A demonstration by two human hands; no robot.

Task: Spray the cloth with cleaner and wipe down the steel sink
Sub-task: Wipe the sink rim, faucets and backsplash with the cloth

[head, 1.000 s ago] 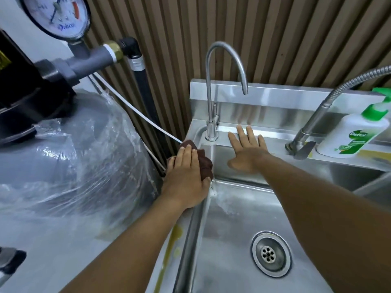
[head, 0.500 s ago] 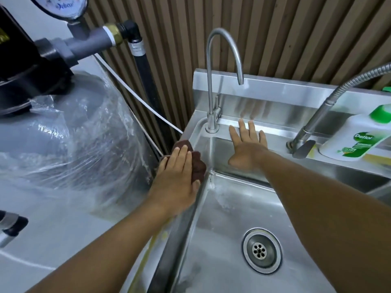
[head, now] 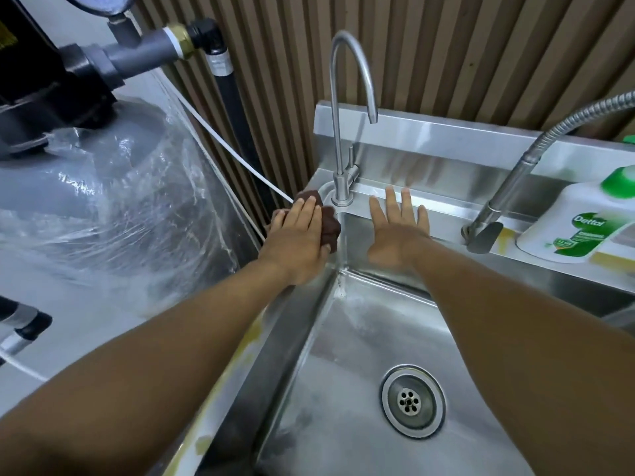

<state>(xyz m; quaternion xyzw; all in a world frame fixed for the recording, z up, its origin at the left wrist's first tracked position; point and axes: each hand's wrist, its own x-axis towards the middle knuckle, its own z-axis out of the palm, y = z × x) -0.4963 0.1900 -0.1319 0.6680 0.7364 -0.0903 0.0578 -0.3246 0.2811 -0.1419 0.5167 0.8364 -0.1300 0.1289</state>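
Note:
My left hand [head: 297, 235] presses a dark brown cloth [head: 329, 222] flat onto the left rim of the steel sink [head: 292, 324], near the back left corner, with straight fingers. The cloth shows past my fingertips and thumb side. My right hand [head: 398, 231] lies flat with spread fingers against the sink's back wall and ledge, just right of the gooseneck tap [head: 342, 139]. The basin's drain [head: 412, 401] sits below my right forearm. No spray bottle shows.
A flexible hose tap [head: 525, 166] rises at the back right beside a white and green Dettol bottle [head: 580, 225]. Left of the sink stands a plastic-wrapped grey tank [head: 103, 207] with pipes and a white cord [head: 233, 156]. A slatted wall is behind.
My left hand slid the cloth back along the left rim and then forward again toward the tap corner. The right hand stayed flat on the back wall. The camera tilted down.

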